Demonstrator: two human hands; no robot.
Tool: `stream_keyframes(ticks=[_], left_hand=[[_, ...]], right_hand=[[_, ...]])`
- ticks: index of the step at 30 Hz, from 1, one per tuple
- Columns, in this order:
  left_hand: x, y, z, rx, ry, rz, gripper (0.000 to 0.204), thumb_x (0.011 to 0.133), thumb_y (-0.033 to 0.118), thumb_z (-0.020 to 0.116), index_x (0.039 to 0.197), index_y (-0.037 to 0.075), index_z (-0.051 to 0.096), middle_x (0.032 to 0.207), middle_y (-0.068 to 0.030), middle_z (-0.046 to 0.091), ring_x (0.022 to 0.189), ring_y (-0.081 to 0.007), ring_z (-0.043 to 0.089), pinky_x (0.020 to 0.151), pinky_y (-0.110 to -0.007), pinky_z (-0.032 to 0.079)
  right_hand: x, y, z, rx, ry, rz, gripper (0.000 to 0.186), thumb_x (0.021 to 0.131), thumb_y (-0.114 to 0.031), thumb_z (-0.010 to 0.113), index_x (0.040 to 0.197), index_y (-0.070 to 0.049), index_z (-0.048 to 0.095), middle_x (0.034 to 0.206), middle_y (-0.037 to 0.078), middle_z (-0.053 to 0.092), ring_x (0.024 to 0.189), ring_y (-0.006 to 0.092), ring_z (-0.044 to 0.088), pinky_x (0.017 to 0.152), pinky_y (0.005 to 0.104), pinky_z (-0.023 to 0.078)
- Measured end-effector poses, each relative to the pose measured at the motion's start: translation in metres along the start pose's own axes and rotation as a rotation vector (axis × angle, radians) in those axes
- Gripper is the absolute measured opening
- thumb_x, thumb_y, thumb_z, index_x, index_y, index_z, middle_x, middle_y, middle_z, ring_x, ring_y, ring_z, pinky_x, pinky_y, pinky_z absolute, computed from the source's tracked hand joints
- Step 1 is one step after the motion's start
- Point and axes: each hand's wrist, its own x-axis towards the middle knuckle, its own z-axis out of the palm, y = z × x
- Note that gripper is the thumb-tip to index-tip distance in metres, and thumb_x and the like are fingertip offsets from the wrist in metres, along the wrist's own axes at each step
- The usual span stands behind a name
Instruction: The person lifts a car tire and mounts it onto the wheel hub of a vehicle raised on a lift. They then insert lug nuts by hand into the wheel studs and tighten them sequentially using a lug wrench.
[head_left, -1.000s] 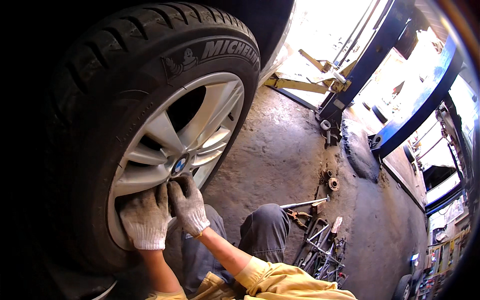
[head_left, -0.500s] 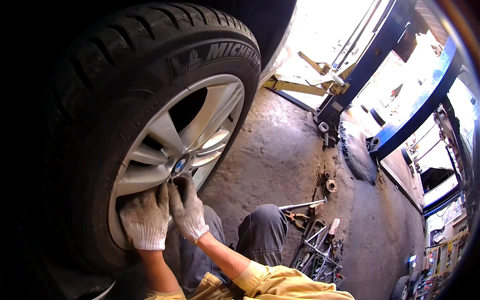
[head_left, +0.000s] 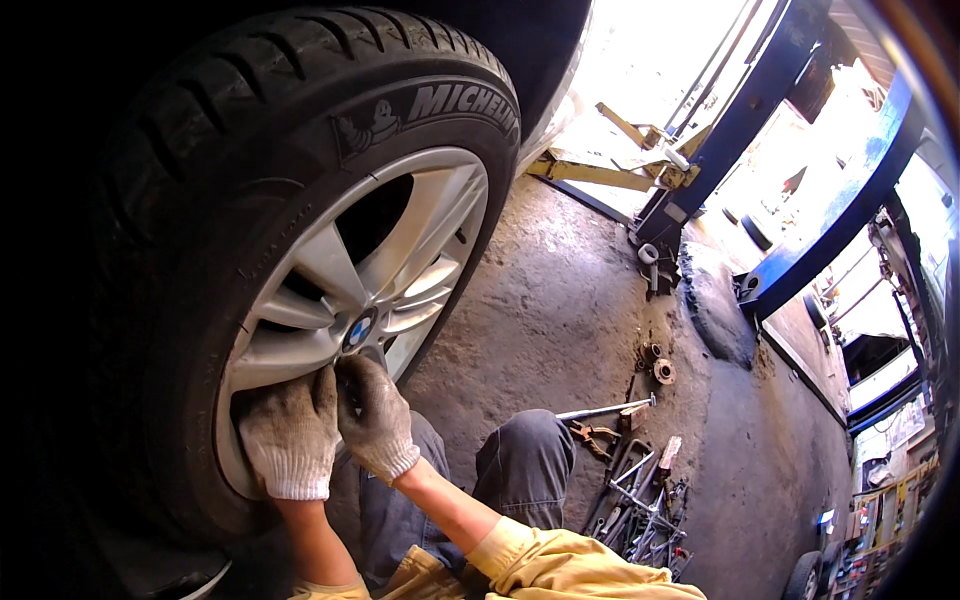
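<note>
A silver alloy wheel [head_left: 329, 266] with a black tire [head_left: 262, 213] stands upright at the left, fitted beneath a dark car body. My left hand [head_left: 290, 435], in a soiled white knit glove, grips the wheel below a lower spoke; its fingertips are hidden in the gap. Beside it, just under the round centre cap [head_left: 358, 332], my right hand [head_left: 379, 420] wears a matching glove. Its fingers are curled and pinched together at the hub. Whatever lies between them is covered by the glove.
Several hand tools [head_left: 640, 510] lie heaped on the concrete floor [head_left: 540, 300] right of my knee [head_left: 528, 465], with orange-handled pliers [head_left: 596, 437] close by. Round metal parts [head_left: 662, 371] sit farther off. A blue lift post [head_left: 735, 110] with a yellow arm [head_left: 600, 172] rises behind.
My right hand has turned and drawn slightly down from the hub, its fingers more curled. The left hand stays in place against the wheel.
</note>
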Motion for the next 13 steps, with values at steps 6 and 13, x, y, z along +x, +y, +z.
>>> stream_keyframes(ticks=[6, 13], left_hand=[[-0.0042, 0.0010, 0.0029, 0.055, 0.125, 0.048, 0.040, 0.098, 0.049, 0.058, 0.095, 0.011, 0.069, 0.084, -0.0158, 0.069, 0.077, -0.0356, 0.067, 0.072, -0.050, 0.052], [0.0015, 0.0020, -0.0058, 0.031, -0.003, -0.010, 0.040, 0.098, 0.051, 0.059, 0.099, 0.012, 0.069, 0.087, -0.0170, 0.071, 0.078, -0.0343, 0.069, 0.072, -0.049, 0.053]], right_hand=[[0.0088, 0.0043, 0.0013, 0.166, -0.105, 0.337, 0.024, 0.099, -0.018, 0.063, 0.118, -0.004, 0.063, 0.104, 0.022, 0.070, 0.094, 0.0416, 0.070, 0.078, 0.0461, 0.056], [0.0010, 0.0065, 0.0003, -0.038, -0.082, -0.021, 0.022, 0.097, -0.015, 0.066, 0.116, -0.006, 0.060, 0.107, 0.025, 0.069, 0.099, 0.0432, 0.069, 0.081, 0.0473, 0.056]])
